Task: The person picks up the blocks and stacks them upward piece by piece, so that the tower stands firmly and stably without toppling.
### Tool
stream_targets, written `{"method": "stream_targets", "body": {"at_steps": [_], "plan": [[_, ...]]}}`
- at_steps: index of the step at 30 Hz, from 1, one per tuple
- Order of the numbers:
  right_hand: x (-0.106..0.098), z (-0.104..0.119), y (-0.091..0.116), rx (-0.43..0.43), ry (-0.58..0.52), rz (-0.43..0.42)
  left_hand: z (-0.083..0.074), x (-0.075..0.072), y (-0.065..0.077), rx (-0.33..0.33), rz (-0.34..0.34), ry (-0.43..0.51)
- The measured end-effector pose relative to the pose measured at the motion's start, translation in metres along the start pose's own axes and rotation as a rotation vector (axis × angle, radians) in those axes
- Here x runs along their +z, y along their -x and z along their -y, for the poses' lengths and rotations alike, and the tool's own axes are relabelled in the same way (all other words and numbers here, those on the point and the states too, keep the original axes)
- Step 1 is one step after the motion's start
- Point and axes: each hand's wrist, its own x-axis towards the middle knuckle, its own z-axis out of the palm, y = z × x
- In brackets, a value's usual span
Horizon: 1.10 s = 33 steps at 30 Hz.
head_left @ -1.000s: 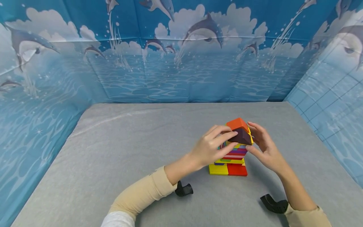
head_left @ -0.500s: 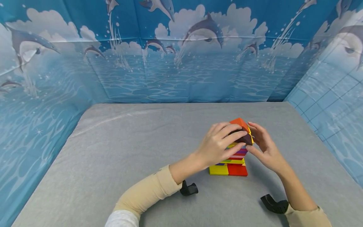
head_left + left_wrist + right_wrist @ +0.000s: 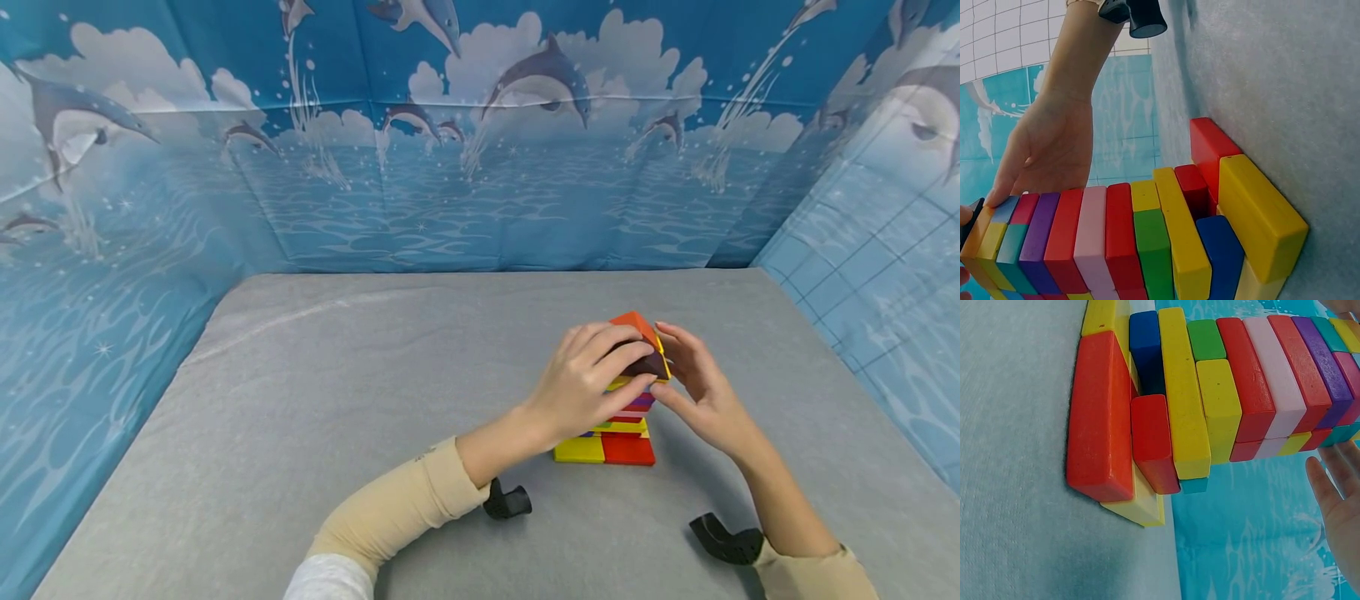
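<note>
A tower of coloured wooden blocks (image 3: 636,410) stands on the right part of the table, with yellow (image 3: 577,451) and red (image 3: 628,452) blocks at its foot. An orange roof-shaped block (image 3: 634,322) sits at its top, behind a dark triangular block (image 3: 657,365). My left hand (image 3: 581,379) holds the dark block from the left, fingers over it and thumb below, covering much of it. On the other side my right hand (image 3: 703,396) is held to the tower's upper part, fingers fairly straight. In the left wrist view, the right thumb (image 3: 1002,184) touches an upper layer.
Grey cloth covers the table (image 3: 337,400). A blue dolphin-print curtain (image 3: 480,192) rises behind and at both sides. Black curved wrist mounts stick out at the left wrist (image 3: 508,502) and the right wrist (image 3: 726,542).
My left hand has slid right across the dark block, hiding more of it and of the orange block. My right hand and the tower look unmoved.
</note>
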Motion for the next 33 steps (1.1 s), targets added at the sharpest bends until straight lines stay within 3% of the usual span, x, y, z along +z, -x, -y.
{"method": "stream_targets", "body": {"at_steps": [12,25,29,33], "plan": [[0.000,-0.001,-0.001,-0.017,-0.019,-0.003,-0.001,0.002,-0.002,-0.014,0.007,-0.013],[-0.001,0.000,0.000,0.054,0.044,0.006,0.002,0.002,-0.001,-0.018,-0.013,0.009],[0.000,0.003,0.000,0.098,0.107,0.011,0.012,-0.004,0.005,-0.017,-0.080,0.063],[-0.006,0.008,-0.002,0.113,0.123,0.044,0.037,-0.023,0.018,-0.058,-0.145,0.100]]}}
